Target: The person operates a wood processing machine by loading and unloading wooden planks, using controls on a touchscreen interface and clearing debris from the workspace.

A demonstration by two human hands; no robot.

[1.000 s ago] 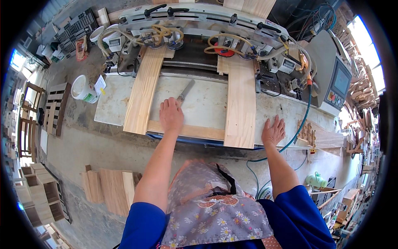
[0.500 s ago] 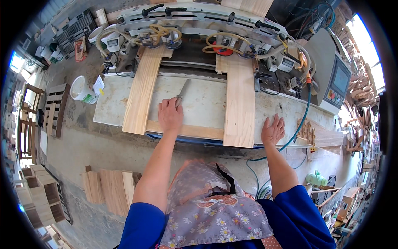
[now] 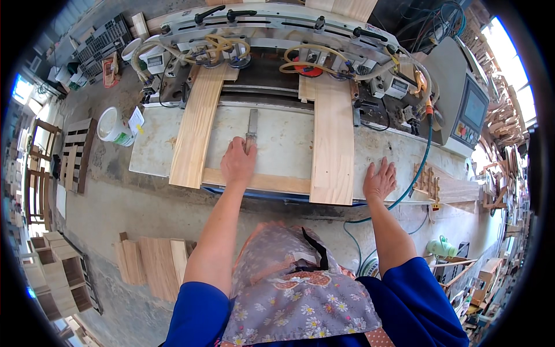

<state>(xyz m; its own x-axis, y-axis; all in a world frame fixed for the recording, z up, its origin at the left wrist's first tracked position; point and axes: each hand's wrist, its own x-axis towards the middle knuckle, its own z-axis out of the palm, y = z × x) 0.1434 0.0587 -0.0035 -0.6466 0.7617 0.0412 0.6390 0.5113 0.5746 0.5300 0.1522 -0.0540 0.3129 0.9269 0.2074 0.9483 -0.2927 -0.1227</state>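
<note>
My left hand (image 3: 238, 160) is closed round the handle of a flat grey-bladed tool (image 3: 252, 122), file- or scraper-like, whose exact kind I cannot make out. Its blade points away from me over the pale worktop (image 3: 277, 130). Flat on the same worktop, fingers spread, rests my right hand (image 3: 380, 180), holding nothing. Between the hands, a light wooden board (image 3: 333, 150) runs from the machine toward me; a second board (image 3: 198, 127) lies left of my left hand. A narrow wooden strip (image 3: 272, 180) spans the two along the near edge.
A machine with a metal beam (image 3: 277, 29), clamps and hoses crosses the far side. The control panel (image 3: 471, 113) stands at right. A teal hose (image 3: 426, 156) loops down past my right hand. A white bucket (image 3: 114, 124) and stacked boards (image 3: 155, 263) are on the floor at left.
The grey-bladed tool has turned in my left hand: its blade now points straight away and shows its broad face. My right hand stays in place on the worktop.
</note>
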